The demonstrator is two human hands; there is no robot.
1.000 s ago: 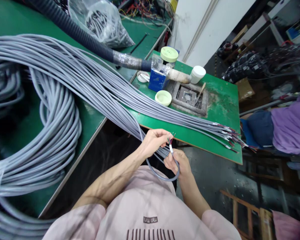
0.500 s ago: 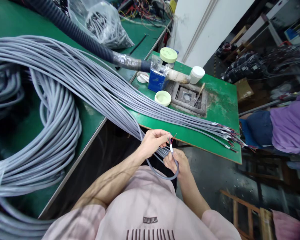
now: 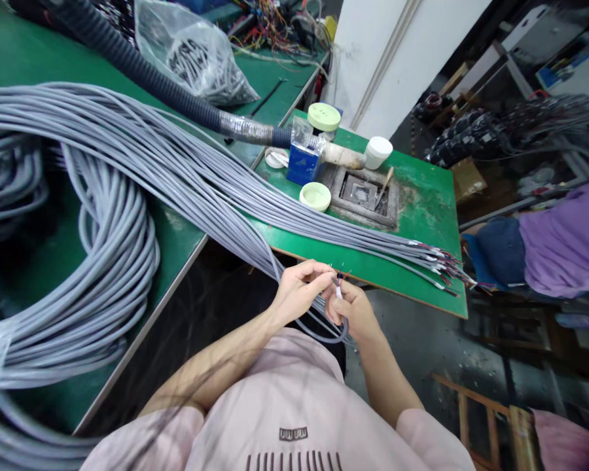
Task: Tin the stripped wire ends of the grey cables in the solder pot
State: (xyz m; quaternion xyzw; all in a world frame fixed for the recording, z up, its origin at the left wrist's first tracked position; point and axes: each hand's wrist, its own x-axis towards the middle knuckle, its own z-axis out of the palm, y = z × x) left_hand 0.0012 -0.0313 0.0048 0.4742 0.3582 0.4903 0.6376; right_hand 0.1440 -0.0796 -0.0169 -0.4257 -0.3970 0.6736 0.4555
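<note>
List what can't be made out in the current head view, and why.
Head view:
Thin coloured wires: exact count; too small, partly covered by the left hand.
Round grey plastic-sheathed cable: stretch inside the right hand; hidden by its fingers.
Large looped coil of grey cables: full outline; cut off by left edge.
Blue rectangular box: its marking; too small.

One grey cable (image 3: pixel 330 341) curves, its coloured wire ends (image 3: pixel 339 282) splayed.

L hand (image 3: pixel 302 291) touches thin wires (image 3: pixel 341 280) at end of grey cable (image 3: pixel 330 340), R hand (image 3: pixel 357 311) grips it just below; big cable bundle (image 3: pixel 285 212) runs L–R across green tabletop (image 3: pixel 425 180), white tub (image 3: pixel 378 153) far side.
</note>
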